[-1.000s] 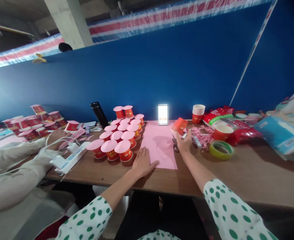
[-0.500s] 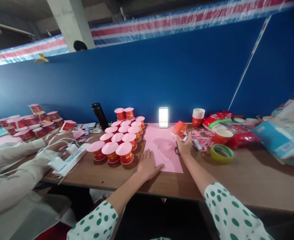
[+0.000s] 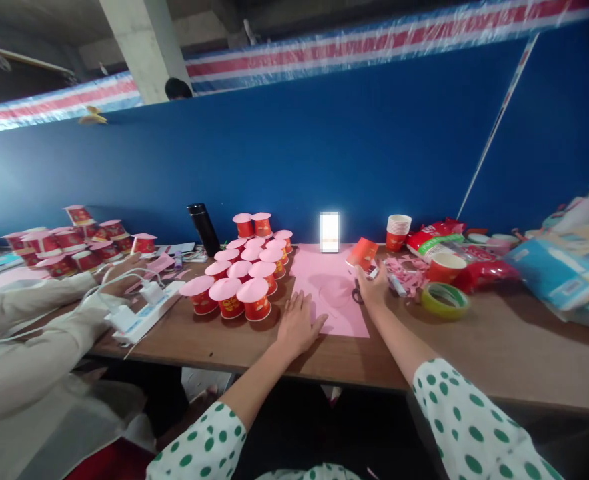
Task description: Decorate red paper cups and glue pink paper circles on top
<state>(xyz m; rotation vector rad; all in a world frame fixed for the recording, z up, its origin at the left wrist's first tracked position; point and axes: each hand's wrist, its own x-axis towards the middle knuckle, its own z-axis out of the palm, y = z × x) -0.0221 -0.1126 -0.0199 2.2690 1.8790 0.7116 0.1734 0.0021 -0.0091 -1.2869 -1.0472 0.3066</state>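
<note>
The red cup (image 3: 362,253) tilts over the far right part of the pink sheet (image 3: 309,270), at the fingertips of the right hand (image 3: 373,288); whether they pinch it, I cannot tell. Well apart from it, nearer the body, the left hand (image 3: 297,325) lies spread over the sheet's near left corner, beside the disc-topped cups (image 3: 239,269).
</note>
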